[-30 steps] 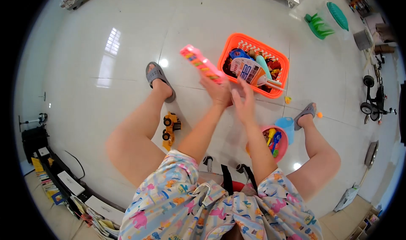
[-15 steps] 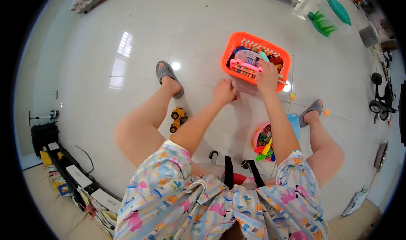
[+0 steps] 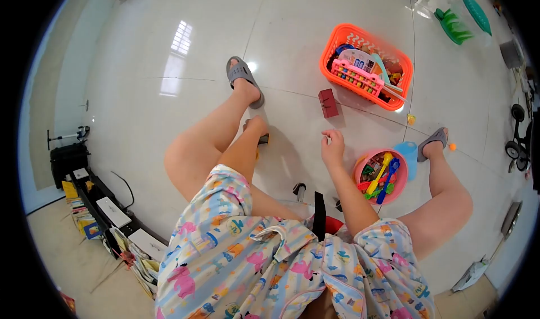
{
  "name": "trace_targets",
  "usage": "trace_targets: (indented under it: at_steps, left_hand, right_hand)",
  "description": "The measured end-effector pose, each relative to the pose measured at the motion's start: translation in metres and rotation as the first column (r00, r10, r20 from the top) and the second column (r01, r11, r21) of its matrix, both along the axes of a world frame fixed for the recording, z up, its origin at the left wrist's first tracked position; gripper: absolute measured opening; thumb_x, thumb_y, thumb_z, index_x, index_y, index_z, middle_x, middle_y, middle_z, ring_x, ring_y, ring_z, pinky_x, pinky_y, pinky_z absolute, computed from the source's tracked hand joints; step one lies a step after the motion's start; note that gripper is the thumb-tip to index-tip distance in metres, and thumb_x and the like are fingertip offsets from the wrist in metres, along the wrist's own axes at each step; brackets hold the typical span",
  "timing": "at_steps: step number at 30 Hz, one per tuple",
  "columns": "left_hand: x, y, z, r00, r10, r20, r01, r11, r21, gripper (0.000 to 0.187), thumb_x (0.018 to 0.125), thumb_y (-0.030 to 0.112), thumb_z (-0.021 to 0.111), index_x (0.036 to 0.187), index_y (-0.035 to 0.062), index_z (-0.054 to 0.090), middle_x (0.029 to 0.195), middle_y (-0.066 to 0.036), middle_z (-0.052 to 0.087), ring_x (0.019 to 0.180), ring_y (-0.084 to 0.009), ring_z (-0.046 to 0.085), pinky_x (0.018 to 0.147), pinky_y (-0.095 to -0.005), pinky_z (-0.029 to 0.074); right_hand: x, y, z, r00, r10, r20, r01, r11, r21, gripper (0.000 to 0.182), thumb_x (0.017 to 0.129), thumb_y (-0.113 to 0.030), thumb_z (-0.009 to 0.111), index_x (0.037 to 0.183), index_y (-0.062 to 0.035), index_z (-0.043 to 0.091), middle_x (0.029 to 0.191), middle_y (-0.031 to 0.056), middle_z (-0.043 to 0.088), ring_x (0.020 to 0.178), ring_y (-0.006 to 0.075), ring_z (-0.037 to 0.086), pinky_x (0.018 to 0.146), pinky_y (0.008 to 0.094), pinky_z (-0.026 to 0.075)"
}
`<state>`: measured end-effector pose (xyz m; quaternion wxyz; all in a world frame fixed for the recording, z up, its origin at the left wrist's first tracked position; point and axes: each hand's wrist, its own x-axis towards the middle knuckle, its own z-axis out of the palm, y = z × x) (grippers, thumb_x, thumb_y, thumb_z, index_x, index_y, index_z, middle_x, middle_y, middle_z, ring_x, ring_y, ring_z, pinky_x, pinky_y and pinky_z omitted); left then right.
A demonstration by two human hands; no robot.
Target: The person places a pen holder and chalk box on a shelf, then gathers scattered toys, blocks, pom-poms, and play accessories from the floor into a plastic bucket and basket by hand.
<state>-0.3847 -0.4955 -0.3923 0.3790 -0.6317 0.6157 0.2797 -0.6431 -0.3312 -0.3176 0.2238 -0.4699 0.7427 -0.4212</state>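
Observation:
My left hand (image 3: 256, 127) is at the yellow toy truck (image 3: 262, 141) beside my left leg, its fingers bent over the toy and largely hidden. Between my knees, my right hand (image 3: 332, 142) hovers with its fingers curled loosely and apart, holding nothing. A dark red box (image 3: 328, 103) stands on the floor just beyond it. Farther off is an orange basket (image 3: 324, 66) filled with toys, a pink bead frame (image 3: 358, 78) on top. Near my right forearm sits a pink bucket (image 3: 400, 188) with a yellow spoon, a blue spoon and other small toys.
A light blue container (image 3: 411, 160) touches the pink bucket. Small yellow (image 3: 411, 119) and orange (image 3: 452, 147) pieces lie near my right foot. A clear bin with a green lid (image 3: 476, 13) is at the upper right. Books and white boxes (image 3: 114, 212) line the left.
My left hand has moved back to the toy truck, leaving the red box in view. My right hand has come away from the basket toward me. The view has shifted.

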Motion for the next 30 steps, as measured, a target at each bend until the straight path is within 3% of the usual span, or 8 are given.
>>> trace_targets:
  at_steps: [2, 8, 13, 15, 17, 20, 23, 30]
  left_hand:
    - [-0.001, 0.009, 0.026, 0.983, 0.148, -0.107, -0.165, 0.972, -0.166, 0.032, 0.078, 0.02, 0.063, 0.107, 0.007, 0.064, 0.121, -0.019, 0.057, 0.111, -0.0369, 0.056, 0.086, -0.0429, 0.049]
    - [-0.047, -0.008, 0.059, 0.96, -0.03, -0.278, -0.011, 0.99, -0.141, 0.035, 0.074, 0.018, 0.067, 0.108, 0.0095, 0.065, 0.106, -0.016, 0.066, 0.103, -0.0314, 0.062, 0.085, -0.0387, 0.05]
    - [-0.09, -0.025, 0.054, 0.794, 0.21, -0.57, -0.275, 0.961, -0.029, 0.033, 0.071, 0.016, 0.064, 0.103, 0.0109, 0.069, 0.091, -0.015, 0.068, 0.085, -0.0285, 0.065, 0.072, -0.0379, 0.052]
    - [-0.104, -0.036, 0.08, 0.684, 0.401, -0.609, -0.39, 0.907, 0.158, 0.024, 0.072, 0.017, 0.061, 0.092, 0.0082, 0.071, 0.075, -0.01, 0.066, 0.064, -0.0218, 0.06, 0.051, -0.0354, 0.048]
    - [-0.105, -0.052, 0.087, 0.57, 0.516, -0.639, -0.437, 0.849, 0.296, 0.023, 0.074, 0.017, 0.059, 0.091, 0.0068, 0.071, 0.07, -0.008, 0.063, 0.058, -0.0179, 0.055, 0.045, -0.0321, 0.043]
    - [-0.106, -0.069, 0.112, 0.317, 0.672, -0.669, -0.454, 0.727, 0.514, 0.024, 0.078, 0.015, 0.055, 0.098, 0.0081, 0.066, 0.074, -0.003, 0.062, 0.057, -0.0127, 0.052, 0.042, -0.0264, 0.035]
    - [-0.113, -0.091, 0.14, -0.016, 0.81, -0.586, -0.371, 0.54, 0.756, 0.028, 0.081, 0.017, 0.054, 0.109, 0.0133, 0.059, 0.089, 0.001, 0.064, 0.064, -0.0112, 0.055, 0.044, -0.0249, 0.036]
    - [-0.159, -0.116, 0.2, -0.539, 0.62, -0.57, -0.32, 0.475, 0.82, 0.029, 0.088, 0.016, 0.054, 0.117, 0.0163, 0.055, 0.099, -0.001, 0.063, 0.082, -0.0131, 0.059, 0.058, -0.0262, 0.046]
  right_hand:
    - [-0.001, 0.005, -0.01, 1.0, 0.007, -0.002, -0.007, 0.999, 0.035, 0.013, 0.074, 0.002, 0.059, 0.085, -0.0035, 0.063, 0.091, 0.0106, 0.061, 0.087, 0.0266, 0.058, 0.079, 0.035, 0.047]
    - [-0.021, -0.02, -0.009, 0.982, -0.11, -0.154, 0.121, 0.991, 0.065, 0.03, 0.076, -0.006, 0.063, 0.105, -0.0039, 0.058, 0.109, 0.0144, 0.056, 0.104, 0.0338, 0.05, 0.092, 0.0421, 0.04]
    - [-0.028, -0.074, -0.022, 0.964, -0.098, -0.248, 0.155, 0.962, 0.225, 0.051, 0.072, -0.017, 0.072, 0.116, -0.0032, 0.052, 0.12, 0.0168, 0.054, 0.114, 0.0374, 0.048, 0.096, 0.0426, 0.039]
    - [-0.034, -0.085, -0.037, 0.984, -0.039, -0.172, 0.092, 0.945, 0.314, 0.057, 0.07, -0.019, 0.075, 0.119, -0.0028, 0.051, 0.117, 0.018, 0.057, 0.111, 0.0377, 0.052, 0.093, 0.0426, 0.043]
    - [-0.045, -0.094, -0.039, 0.999, -0.019, 0.051, -0.005, 0.901, 0.433, 0.062, 0.068, -0.022, 0.076, 0.121, -0.0025, 0.051, 0.113, 0.02, 0.061, 0.106, 0.0381, 0.057, 0.089, 0.0432, 0.047]
    - [-0.057, -0.091, -0.03, 0.999, -0.035, 0.022, 0.024, 0.926, 0.378, 0.056, 0.068, -0.017, 0.075, 0.119, -0.0027, 0.055, 0.102, 0.0189, 0.065, 0.093, 0.0344, 0.064, 0.08, 0.0403, 0.051]
    - [-0.076, -0.062, -0.025, 0.981, -0.051, 0.188, 0.05, 0.999, 0.011, 0.051, 0.068, -0.012, 0.072, 0.116, -0.0025, 0.059, 0.103, 0.0149, 0.065, 0.091, 0.0267, 0.064, 0.081, 0.0359, 0.05]
    - [-0.147, -0.056, 0.112, 0.877, -0.38, 0.294, 0.467, 0.818, -0.336, 0.05, 0.071, -0.003, 0.067, 0.119, -0.0014, 0.054, 0.108, 0.0125, 0.061, 0.097, 0.02, 0.06, 0.087, 0.0315, 0.048]
